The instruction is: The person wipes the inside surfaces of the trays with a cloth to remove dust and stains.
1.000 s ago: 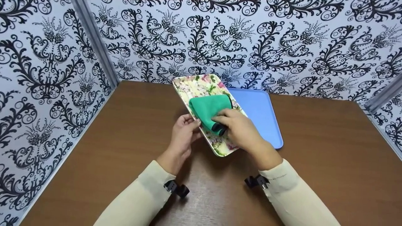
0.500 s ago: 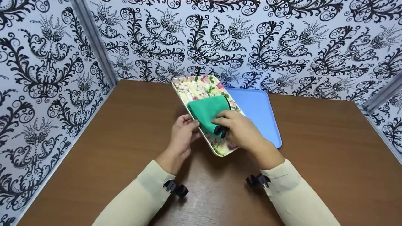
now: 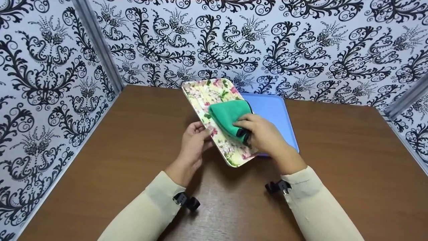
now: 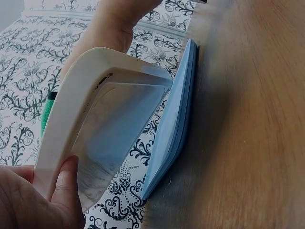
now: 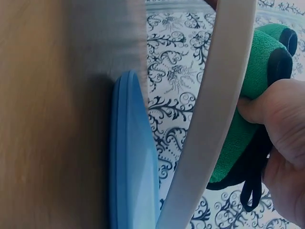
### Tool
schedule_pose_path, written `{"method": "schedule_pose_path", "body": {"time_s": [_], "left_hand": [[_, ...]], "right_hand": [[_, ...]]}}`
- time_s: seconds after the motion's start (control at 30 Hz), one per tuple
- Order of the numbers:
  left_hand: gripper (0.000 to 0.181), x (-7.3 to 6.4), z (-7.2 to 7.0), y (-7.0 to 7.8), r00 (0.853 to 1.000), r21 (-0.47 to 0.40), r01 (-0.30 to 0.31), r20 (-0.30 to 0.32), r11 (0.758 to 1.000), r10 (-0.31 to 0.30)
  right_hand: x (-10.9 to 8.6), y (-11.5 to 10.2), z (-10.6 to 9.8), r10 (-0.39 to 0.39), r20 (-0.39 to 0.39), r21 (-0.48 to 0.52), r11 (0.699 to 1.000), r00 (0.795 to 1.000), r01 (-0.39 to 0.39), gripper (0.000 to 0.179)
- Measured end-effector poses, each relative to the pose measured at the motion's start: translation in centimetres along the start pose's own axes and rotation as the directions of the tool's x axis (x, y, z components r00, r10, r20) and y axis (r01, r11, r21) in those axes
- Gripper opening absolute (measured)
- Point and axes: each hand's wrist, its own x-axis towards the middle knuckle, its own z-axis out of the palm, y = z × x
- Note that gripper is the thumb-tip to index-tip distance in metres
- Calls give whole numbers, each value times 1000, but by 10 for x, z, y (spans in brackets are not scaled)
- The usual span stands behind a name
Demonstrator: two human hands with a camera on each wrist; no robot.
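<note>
Floral tray (image 3: 205, 99): tilted, off tabletop (image 3: 143, 134); long axis far-L to near-R.
Green cloth (image 3: 225, 115): over tray face, twd R edge.
L hand (image 3: 194, 142): grips tray's L edge.
R hand (image 3: 264, 135): pinches cloth, nearer than L.
Blue tray (image 3: 271, 113): R of floral, partly hidden.

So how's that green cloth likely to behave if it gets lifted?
The green cloth is probably floppy, since it's folded and bends under the right hand. It's likely light, looking like just folded fabric with dark edging. And it probably isn't slippery to hold: the right wrist view shows a fuzzy surface.
</note>
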Motion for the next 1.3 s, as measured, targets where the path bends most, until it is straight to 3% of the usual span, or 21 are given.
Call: {"method": "schedule_pose_path", "body": {"time_s": [0.23,0.5,0.83,1.07,1.3], "left_hand": [[22,-1,-1,-1,1000,-10,-8,17,1000,8],[22,0,-1,-1,1000,-17,-8,12,1000,8],[22,0,-2,1,1000,-12,-14,-2,1000,14],[22,0,-2,1,1000,-2,-17,-6,1000,17],[24,0,-2,0,1000,1,-25,-14,1000,25]], "right_hand": [[-2,11,1,90,23,-18,996,996,-90,62],[-3,12,-1,197,91,-61,979,976,-192,71],[-1,-7,-3,73,68,-82,994,995,-68,64],[0,-24,-2,9,54,-95,995,999,-4,58],[0,-37,0,-62,38,-113,991,997,66,65]]}}
